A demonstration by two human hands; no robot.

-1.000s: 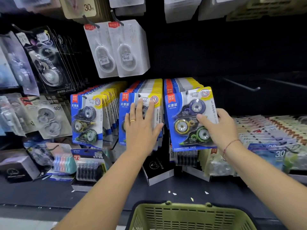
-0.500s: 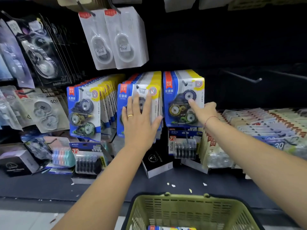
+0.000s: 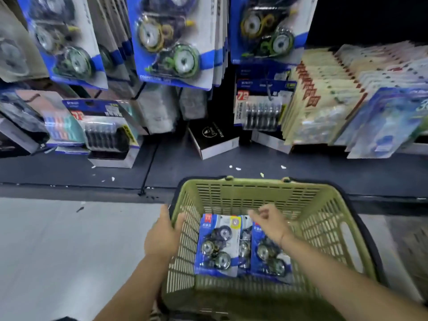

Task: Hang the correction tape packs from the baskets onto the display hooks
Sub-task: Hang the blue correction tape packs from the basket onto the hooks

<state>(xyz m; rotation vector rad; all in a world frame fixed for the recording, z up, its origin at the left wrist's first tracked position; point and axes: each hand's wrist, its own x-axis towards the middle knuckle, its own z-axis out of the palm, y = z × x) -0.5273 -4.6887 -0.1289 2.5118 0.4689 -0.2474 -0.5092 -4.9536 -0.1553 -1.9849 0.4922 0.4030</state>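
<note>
A green plastic basket [image 3: 324, 205] stands on the floor below the shelf. Inside lie blue correction tape packs [image 3: 217, 244], one on the left and another [image 3: 271, 256] partly under my right arm. My left hand [image 3: 163, 237] grips the basket's left rim, fingers curled over the edge. My right hand [image 3: 269, 224] hovers inside the basket above the packs, fingers loosely bent, holding nothing. More blue correction tape packs [image 3: 169, 40] hang in rows on the display hooks above.
A dark shelf ledge [image 3: 69, 167] carries boxed stationery, including a black box [image 3: 213, 140] and refill packs [image 3: 106, 133]. Stacked packets [image 3: 324, 105] lean at the right. Grey floor [image 3: 58, 251] lies left of the basket.
Both hands have left the hanging packs and dropped to the basket. The view has tilted down. My left hand now holds the rim and my right reaches inside.
</note>
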